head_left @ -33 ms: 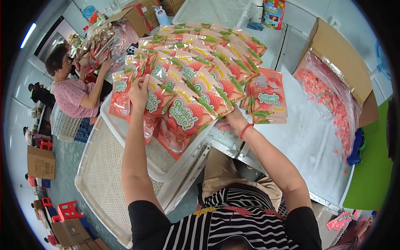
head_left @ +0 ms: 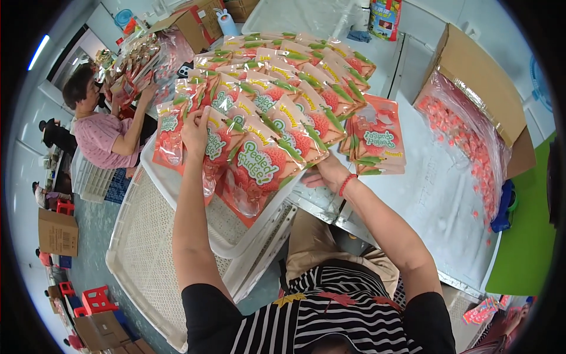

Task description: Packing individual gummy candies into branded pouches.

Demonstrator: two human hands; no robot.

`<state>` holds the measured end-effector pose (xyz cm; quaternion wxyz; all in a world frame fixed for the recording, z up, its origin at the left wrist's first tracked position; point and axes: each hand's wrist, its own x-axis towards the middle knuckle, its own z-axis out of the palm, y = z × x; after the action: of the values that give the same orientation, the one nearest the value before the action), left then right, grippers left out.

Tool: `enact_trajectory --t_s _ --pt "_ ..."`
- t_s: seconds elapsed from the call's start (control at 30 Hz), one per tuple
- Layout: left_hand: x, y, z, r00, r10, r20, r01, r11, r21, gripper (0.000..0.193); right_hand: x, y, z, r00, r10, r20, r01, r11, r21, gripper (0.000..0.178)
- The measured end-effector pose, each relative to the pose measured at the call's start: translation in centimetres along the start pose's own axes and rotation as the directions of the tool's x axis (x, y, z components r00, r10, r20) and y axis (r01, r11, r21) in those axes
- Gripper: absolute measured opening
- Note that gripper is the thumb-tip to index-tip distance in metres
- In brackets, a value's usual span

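Rows of overlapping pink-and-peach snack pouches (head_left: 257, 162) with strawberry-like fruit and green leaf prints fill a white plastic basket (head_left: 229, 246). At the left of the front row, my left hand (head_left: 194, 131) is closed on the upper edge of a pouch (head_left: 213, 140), its fingertips pinched together. My right hand (head_left: 328, 173) is at the basket's right side, against the lower right corner of the front pouches. Its visible fingers stretch leftward below that corner; the thumb side is partly hidden by the pouches. A small stack of similar pouches (head_left: 377, 134) lies just beyond my right hand.
On the white table (head_left: 421, 206) at right, a tipped cardboard box (head_left: 480, 76) with a plastic liner spills small wrapped pink pieces (head_left: 466, 147). A perforated white basket (head_left: 144, 253) sits below at left. A co-worker (head_left: 109, 133) in pink handles pouches at far left.
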<state>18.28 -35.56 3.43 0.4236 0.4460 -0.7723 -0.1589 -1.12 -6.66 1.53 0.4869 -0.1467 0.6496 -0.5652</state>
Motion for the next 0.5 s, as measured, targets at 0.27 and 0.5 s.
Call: enact_trajectory --t_s 0.27,0.5 --pt "0.9 0.5 1.3 0.999 0.033 -0.022 -0.032 0.999 0.037 0.043 0.8 -1.1 -0.1 0.98 0.097 0.173 -0.113 0.99 0.088 0.03" --pt "1.2 -2.3 0.8 0.994 0.092 -0.055 -0.085 0.988 0.128 0.04 2.2 -0.9 -0.5 0.985 0.031 0.169 -0.024 0.999 -0.043 0.015"
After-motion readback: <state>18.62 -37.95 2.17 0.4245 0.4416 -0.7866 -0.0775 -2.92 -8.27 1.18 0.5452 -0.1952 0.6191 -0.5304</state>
